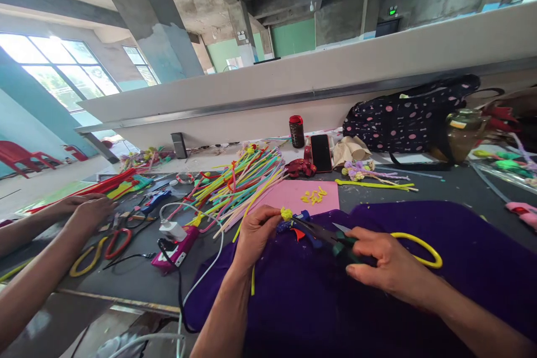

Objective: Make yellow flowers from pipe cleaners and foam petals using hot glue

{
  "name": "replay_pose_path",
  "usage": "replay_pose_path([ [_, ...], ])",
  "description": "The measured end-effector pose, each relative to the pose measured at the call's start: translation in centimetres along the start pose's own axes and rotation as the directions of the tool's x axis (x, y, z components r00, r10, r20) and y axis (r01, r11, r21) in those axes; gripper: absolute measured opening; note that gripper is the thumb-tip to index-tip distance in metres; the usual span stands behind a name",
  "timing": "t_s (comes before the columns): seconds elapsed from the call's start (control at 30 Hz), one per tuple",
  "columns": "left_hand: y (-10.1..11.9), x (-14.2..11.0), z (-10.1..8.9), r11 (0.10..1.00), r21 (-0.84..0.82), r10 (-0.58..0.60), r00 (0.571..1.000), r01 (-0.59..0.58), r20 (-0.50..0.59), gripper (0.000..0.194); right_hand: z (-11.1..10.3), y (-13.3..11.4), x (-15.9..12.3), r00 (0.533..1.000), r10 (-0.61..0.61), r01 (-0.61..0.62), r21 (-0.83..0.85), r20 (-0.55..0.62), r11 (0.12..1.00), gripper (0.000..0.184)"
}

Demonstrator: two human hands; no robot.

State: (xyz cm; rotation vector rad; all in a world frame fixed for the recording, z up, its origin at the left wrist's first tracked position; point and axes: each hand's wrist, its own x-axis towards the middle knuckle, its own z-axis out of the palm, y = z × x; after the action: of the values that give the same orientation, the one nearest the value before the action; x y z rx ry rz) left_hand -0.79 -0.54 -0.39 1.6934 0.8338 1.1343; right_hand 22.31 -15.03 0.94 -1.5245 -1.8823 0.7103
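Between the thumb and fingers of my left hand is a small yellow fuzzy flower-like piece; its yellow stem shows below the hand. My right hand is closed around a dark, long-jawed tool with dark green handles. The tool's tip meets or nearly meets the yellow piece; I cannot tell whether it grips it. A yellow scissor handle shows behind my right hand, and a silver point sticks out in front. Beneath the tool lies a blue glue gun with an orange-red trigger. Short yellow bits lie on a pink sheet.
Purple cloth covers the table before me. Colourful pipe cleaners are heaped behind. A power strip with cables stands left, near another person's hands and scissors. A phone, bottle and patterned bag stand behind.
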Motion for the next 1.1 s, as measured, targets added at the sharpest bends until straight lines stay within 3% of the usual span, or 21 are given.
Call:
replay_pose_path([
  [0.27,0.17,0.05,-0.24,0.972,0.219,0.082,0.996,-0.090,0.044,0.011,0.19,0.28,0.13,1.000,0.000,0.000,-0.041,-0.005,0.999,0.030],
  [0.47,0.43,0.14,-0.09,0.963,0.253,0.080,0.995,-0.093,0.062,0.012,0.33,0.55,0.40,1.000,0.006,-0.007,-0.063,-0.020,0.998,0.030],
  [0.57,0.25,0.19,0.15,0.987,0.159,-0.004,1.000,0.004,-0.003,0.012,0.10,0.45,0.51,0.999,-0.003,0.001,-0.050,-0.039,0.999,0.027],
  [0.63,0.05,0.25,0.27,0.993,0.001,-0.120,0.992,0.120,-0.035,0.016,-0.17,0.30,0.55,0.999,-0.008,0.008,-0.003,-0.032,1.000,0.026],
  [0.73,-0.08,0.37,0.24,0.922,-0.266,-0.286,0.958,0.280,0.017,0.025,-0.51,0.03,0.54,1.000,-0.021,0.022,0.097,-0.012,0.995,0.025],
  [0.8,0.00,0.41,0.10,0.860,-0.359,-0.355,0.931,0.362,0.088,0.027,-0.57,-0.06,0.55,0.999,-0.034,0.034,0.138,-0.003,0.990,0.024],
  [0.9,0.18,0.34,-0.09,0.805,-0.408,-0.395,0.902,0.431,0.174,0.025,-0.37,-0.02,0.58,0.999,-0.032,0.032,0.126,0.005,0.992,0.024],
  [1.1,0.44,0.15,0.01,0.755,-0.450,-0.412,0.879,0.477,0.241,0.024,-0.11,-0.16,0.23,1.000,-0.003,0.002,0.109,0.001,0.994,0.022],
])
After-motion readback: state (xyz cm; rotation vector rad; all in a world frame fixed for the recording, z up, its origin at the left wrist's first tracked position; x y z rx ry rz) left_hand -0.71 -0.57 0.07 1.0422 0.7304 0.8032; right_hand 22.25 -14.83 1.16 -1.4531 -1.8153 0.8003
